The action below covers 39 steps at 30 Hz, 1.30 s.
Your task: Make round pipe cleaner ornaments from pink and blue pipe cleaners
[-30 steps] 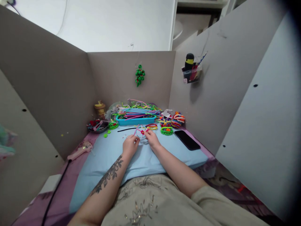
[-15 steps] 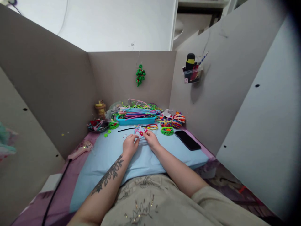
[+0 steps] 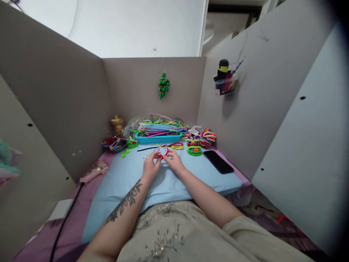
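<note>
We see both hands meeting over the far part of a light blue pillow (image 3: 163, 185) that lies across the lap. The left hand (image 3: 151, 165), on a tattooed forearm, has its fingertips drawn together, pinching a small pink and red pipe-cleaner piece (image 3: 163, 150) from the left. The right hand (image 3: 174, 162) pinches the same piece from the right, thumb and forefinger closed on it, the other fingers curled. The piece sits just above the pillow between the two hands; we cannot tell whether it touches the fabric, and its exact shape is too small to make out.

Just beyond the hands a thin black pipe cleaner (image 3: 147, 149) lies on the pillow, and behind it stands a blue tray (image 3: 158, 138) heaped with coloured pipe cleaners. To the right of the tray we see a cluster of finished coiled pieces (image 3: 203, 138), with a green coil (image 3: 194, 150) nearer the hands. A black phone (image 3: 218, 161) lies flat on the right part of the pillow, apart from the right hand. At left there is a small dark dish (image 3: 114, 145) of bits, and a pink glue gun (image 3: 94, 173) rests on the purple cover beside the pillow. A green ornament (image 3: 163, 85) hangs on the back panel
</note>
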Available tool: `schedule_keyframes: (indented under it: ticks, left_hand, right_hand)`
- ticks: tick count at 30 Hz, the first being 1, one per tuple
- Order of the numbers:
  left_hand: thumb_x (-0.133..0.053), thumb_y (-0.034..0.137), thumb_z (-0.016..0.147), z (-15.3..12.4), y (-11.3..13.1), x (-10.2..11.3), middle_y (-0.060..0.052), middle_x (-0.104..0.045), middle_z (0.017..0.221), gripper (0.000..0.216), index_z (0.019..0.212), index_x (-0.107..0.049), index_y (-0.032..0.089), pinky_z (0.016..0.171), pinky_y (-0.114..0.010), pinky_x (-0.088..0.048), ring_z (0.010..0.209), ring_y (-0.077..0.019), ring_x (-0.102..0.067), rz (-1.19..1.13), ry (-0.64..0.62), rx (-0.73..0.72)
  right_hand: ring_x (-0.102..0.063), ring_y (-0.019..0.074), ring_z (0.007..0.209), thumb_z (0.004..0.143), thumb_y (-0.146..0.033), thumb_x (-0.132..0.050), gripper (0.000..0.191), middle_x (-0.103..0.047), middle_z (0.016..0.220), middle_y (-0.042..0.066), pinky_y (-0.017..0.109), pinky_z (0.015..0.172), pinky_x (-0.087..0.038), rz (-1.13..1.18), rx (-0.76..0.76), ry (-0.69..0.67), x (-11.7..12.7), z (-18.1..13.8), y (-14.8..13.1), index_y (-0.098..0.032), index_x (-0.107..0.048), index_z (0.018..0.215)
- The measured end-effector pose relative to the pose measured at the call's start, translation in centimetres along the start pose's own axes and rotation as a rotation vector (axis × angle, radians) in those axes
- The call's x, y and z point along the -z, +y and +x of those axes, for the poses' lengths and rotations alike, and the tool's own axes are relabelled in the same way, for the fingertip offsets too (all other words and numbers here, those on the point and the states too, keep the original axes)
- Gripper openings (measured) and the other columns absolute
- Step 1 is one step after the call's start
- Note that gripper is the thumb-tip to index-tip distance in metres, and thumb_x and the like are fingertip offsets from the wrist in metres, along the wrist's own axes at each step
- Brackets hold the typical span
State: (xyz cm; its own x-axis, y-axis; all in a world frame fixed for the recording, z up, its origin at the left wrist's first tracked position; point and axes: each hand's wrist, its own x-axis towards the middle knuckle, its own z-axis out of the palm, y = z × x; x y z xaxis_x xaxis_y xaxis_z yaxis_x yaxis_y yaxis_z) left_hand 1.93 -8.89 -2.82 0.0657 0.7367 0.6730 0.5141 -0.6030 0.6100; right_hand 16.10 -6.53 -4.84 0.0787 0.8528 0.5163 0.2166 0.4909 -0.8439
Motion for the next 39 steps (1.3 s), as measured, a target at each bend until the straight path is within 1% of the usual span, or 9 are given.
schedule_keyframes:
  ticks: [4,7,9,17,20,25,29,35,39]
  left_hand:
    - [-0.055,0.026,0.077,0.0,-0.1,-0.1,-0.004,-0.066,0.084,0.019,0.094,-0.056,0.019,0.074,-0.029,-0.046,0.078,-0.0170,-0.062,-0.042,0.011,0.047]
    - [-0.055,0.025,0.076,0.1,-0.2,-0.1,-0.003,-0.065,0.081,0.016,0.091,-0.056,0.019,0.073,-0.028,-0.046,0.076,-0.0161,-0.061,-0.077,0.019,0.079]
    - [-0.055,0.024,0.075,0.1,-0.1,-0.1,-0.003,-0.065,0.079,0.015,0.088,-0.057,0.019,0.073,-0.028,-0.046,0.075,-0.0156,-0.061,-0.106,0.004,0.091]
    - [-0.056,0.024,0.073,0.2,-0.5,-0.1,-0.003,-0.065,0.079,0.015,0.086,-0.057,0.018,0.073,-0.029,-0.046,0.075,-0.0162,-0.061,-0.129,-0.013,0.142]
    - [-0.056,0.025,0.072,0.2,-0.9,-0.2,-0.004,-0.066,0.080,0.015,0.086,-0.058,0.018,0.072,-0.029,-0.046,0.075,-0.0172,-0.062,-0.099,0.001,0.181]
    - [-0.056,0.025,0.072,0.2,-1.1,-0.2,-0.004,-0.066,0.081,0.015,0.085,-0.058,0.018,0.071,-0.029,-0.046,0.075,-0.0171,-0.062,-0.087,-0.018,0.186]
    - [-0.054,0.023,0.073,0.3,-1.2,-0.4,-0.004,-0.066,0.081,0.014,0.086,-0.058,0.018,0.073,-0.029,-0.047,0.076,-0.0168,-0.063,-0.075,-0.040,0.178]
    - [-0.054,0.020,0.072,0.3,-1.2,-0.4,-0.004,-0.066,0.078,0.012,0.084,-0.057,0.018,0.072,-0.029,-0.047,0.075,-0.0171,-0.063,-0.073,-0.058,0.184]
    - [-0.053,0.018,0.072,0.3,-1.0,-0.3,-0.003,-0.066,0.078,0.012,0.084,-0.057,0.018,0.073,-0.029,-0.047,0.075,-0.0167,-0.062,-0.070,-0.050,0.142]
  right_hand:
    - [-0.054,0.0176,0.084,0.072,-0.030,-0.056,0.013,-0.056,0.090,0.005,0.033,0.079,-0.044,-0.033,0.020,0.118,0.1,0.2,0.4,-0.019,-0.059,0.077]
    - [-0.052,0.0161,0.074,0.072,-0.021,-0.049,0.023,-0.055,0.083,0.003,0.031,0.072,-0.044,-0.086,0.032,0.226,0.5,0.3,0.5,-0.019,-0.056,0.093]
    - [-0.051,0.0163,0.072,0.070,-0.015,-0.046,0.028,-0.054,0.081,0.003,0.031,0.072,-0.044,-0.152,0.068,0.243,0.8,0.3,0.4,-0.019,-0.057,0.095]
    - [-0.054,0.0183,0.077,0.069,-0.012,-0.046,0.020,-0.055,0.083,0.006,0.031,0.071,-0.046,-0.189,0.117,0.234,1.1,0.1,-0.5,-0.019,-0.065,0.075]
    - [-0.056,0.0184,0.080,0.070,-0.015,-0.049,0.019,-0.056,0.086,0.006,0.030,0.068,-0.047,-0.129,0.141,0.227,1.0,-0.1,-0.8,-0.019,-0.067,0.076]
    - [-0.058,0.0166,0.078,0.073,-0.014,-0.050,0.021,-0.063,0.079,0.003,0.029,0.072,-0.046,-0.104,0.207,0.104,0.8,-0.3,-1.0,-0.021,-0.068,0.079]
    - [-0.059,0.0158,0.075,0.072,-0.015,-0.050,0.020,-0.065,0.079,0.003,0.028,0.070,-0.047,-0.069,0.173,0.114,0.7,-0.4,-0.9,-0.019,-0.067,0.080]
    - [-0.058,0.0154,0.075,0.073,-0.015,-0.050,0.019,-0.063,0.078,0.003,0.027,0.069,-0.046,-0.067,0.229,0.089,0.7,-0.5,-1.3,-0.020,-0.067,0.079]
    - [-0.058,0.0155,0.075,0.072,-0.016,-0.049,0.019,-0.064,0.079,0.003,0.028,0.069,-0.046,-0.027,0.175,0.057,0.5,-0.5,-1.0,-0.020,-0.066,0.079]
